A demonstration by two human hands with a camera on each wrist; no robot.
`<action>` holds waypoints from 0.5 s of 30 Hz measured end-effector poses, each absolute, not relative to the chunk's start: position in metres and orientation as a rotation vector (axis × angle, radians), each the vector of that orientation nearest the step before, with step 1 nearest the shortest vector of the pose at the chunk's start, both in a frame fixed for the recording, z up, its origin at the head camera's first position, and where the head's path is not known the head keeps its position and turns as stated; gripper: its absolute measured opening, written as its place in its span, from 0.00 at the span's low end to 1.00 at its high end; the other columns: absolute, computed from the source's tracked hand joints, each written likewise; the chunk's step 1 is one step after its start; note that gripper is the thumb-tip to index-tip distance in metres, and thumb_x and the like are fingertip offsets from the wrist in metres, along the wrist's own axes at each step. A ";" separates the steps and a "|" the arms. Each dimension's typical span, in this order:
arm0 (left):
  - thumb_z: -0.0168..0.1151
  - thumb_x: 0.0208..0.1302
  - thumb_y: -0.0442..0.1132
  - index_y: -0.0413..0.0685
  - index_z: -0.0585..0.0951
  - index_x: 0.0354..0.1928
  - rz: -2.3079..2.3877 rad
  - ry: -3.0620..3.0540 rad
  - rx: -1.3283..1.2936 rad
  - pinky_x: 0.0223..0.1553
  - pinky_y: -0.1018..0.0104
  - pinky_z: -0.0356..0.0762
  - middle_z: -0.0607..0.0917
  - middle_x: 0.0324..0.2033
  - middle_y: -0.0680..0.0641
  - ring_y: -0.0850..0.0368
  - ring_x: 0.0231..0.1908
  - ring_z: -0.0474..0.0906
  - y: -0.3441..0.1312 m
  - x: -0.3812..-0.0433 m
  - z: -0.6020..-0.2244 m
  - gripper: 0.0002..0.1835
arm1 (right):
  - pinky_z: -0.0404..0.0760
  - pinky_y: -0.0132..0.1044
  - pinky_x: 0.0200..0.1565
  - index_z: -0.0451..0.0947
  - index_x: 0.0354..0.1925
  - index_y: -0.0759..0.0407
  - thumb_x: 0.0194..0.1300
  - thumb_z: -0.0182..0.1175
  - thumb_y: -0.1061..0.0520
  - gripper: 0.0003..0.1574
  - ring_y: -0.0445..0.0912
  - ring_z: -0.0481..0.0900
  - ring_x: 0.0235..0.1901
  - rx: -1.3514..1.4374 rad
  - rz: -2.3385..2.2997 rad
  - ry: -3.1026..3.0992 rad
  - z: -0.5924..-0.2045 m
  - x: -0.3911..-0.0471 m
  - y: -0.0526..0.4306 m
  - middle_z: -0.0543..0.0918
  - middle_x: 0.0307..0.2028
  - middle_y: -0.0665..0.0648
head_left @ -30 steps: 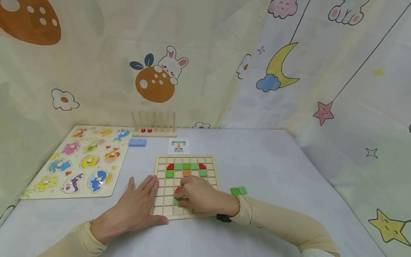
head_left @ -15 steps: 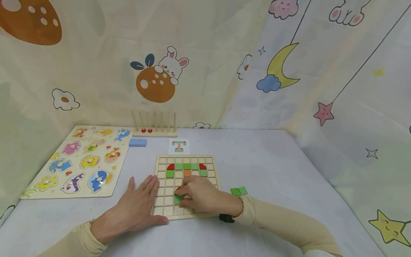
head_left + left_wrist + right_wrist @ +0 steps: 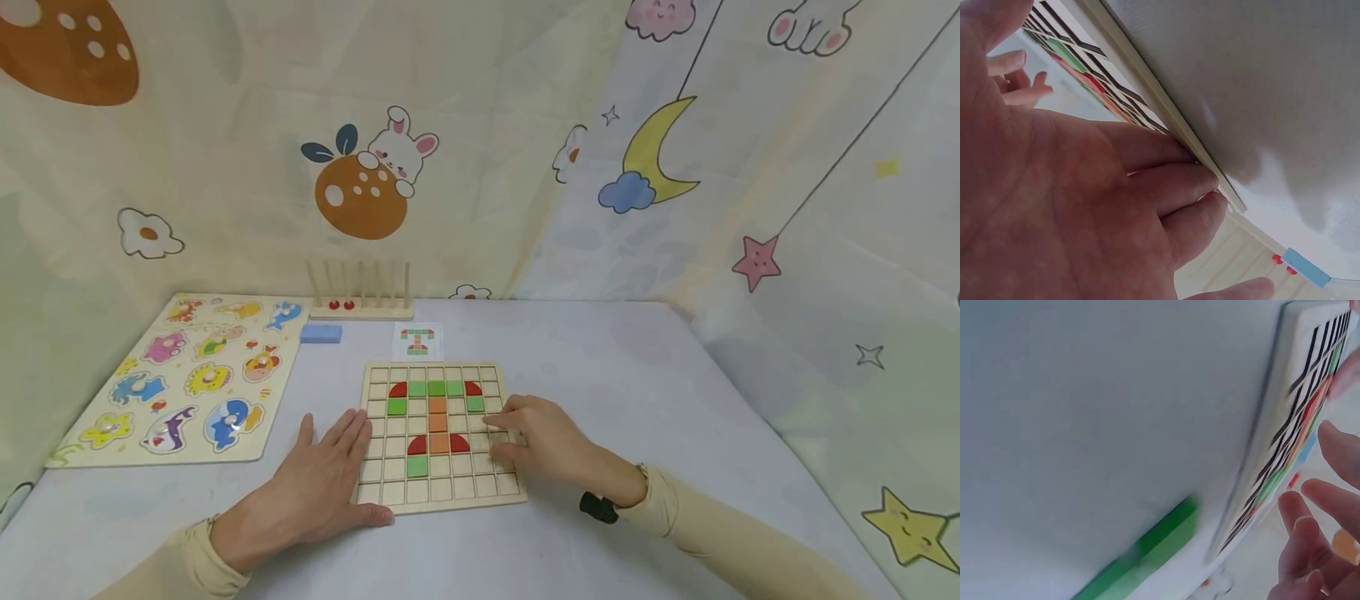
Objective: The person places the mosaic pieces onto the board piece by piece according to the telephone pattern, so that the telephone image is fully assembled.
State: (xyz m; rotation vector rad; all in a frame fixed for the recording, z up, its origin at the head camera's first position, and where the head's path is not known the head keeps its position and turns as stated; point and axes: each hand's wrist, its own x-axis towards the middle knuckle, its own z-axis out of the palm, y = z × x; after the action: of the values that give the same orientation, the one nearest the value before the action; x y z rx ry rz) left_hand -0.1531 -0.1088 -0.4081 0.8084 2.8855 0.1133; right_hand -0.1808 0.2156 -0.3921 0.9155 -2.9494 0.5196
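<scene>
A wooden grid board [image 3: 480, 489] lies flat on the table. Red rounded tiles [image 3: 459, 443], orange tiles [image 3: 437, 425] and green tiles [image 3: 417, 466] sit in some of its squares. My left hand [image 3: 318, 479] rests at the board's left edge, fingers extended, thumb at the near corner. Over the board's right edge is my right hand [image 3: 551, 446], its fingers apart and nothing between them. Two loose green tiles [image 3: 1154, 550] lie on the table in the right wrist view, beside the board; the right hand hides them in the head view.
A small pattern card [image 3: 417, 342] lies just behind the board. Farther left are a blue block [image 3: 321, 334], a pegged wooden stand [image 3: 360, 314] with two red beads, and a sea-animal knob puzzle [image 3: 277, 400]. Printed cloth [image 3: 487, 167] hangs behind the table.
My right hand has come off the tiles in the lower middle of the board and moved right, uncovering orange and red tiles there. The left hand keeps its place.
</scene>
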 end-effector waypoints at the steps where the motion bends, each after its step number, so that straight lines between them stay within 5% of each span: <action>1: 0.61 0.53 0.79 0.29 0.65 0.74 0.112 2.886 0.810 0.68 0.19 0.48 0.64 0.76 0.31 0.35 0.77 0.58 -0.109 -0.153 -0.408 0.64 | 0.72 0.27 0.33 0.87 0.56 0.57 0.61 0.74 0.52 0.25 0.40 0.75 0.30 0.880 0.532 -2.956 -0.392 -0.180 0.222 0.87 0.39 0.51; 15: 0.62 0.51 0.80 0.29 0.65 0.74 0.145 2.887 0.807 0.68 0.18 0.47 0.64 0.76 0.31 0.34 0.77 0.59 -0.108 -0.154 -0.410 0.65 | 0.77 0.31 0.37 0.89 0.52 0.56 0.54 0.79 0.52 0.26 0.41 0.81 0.37 0.762 0.440 -3.070 -0.393 -0.173 0.276 0.88 0.41 0.50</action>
State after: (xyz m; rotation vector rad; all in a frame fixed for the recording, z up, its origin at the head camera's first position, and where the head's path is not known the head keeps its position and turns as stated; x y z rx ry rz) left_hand -0.1539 -0.1084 -0.4098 0.8066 2.8872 0.1451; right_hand -0.1726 0.2756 -0.3931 0.7623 -3.0697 0.4396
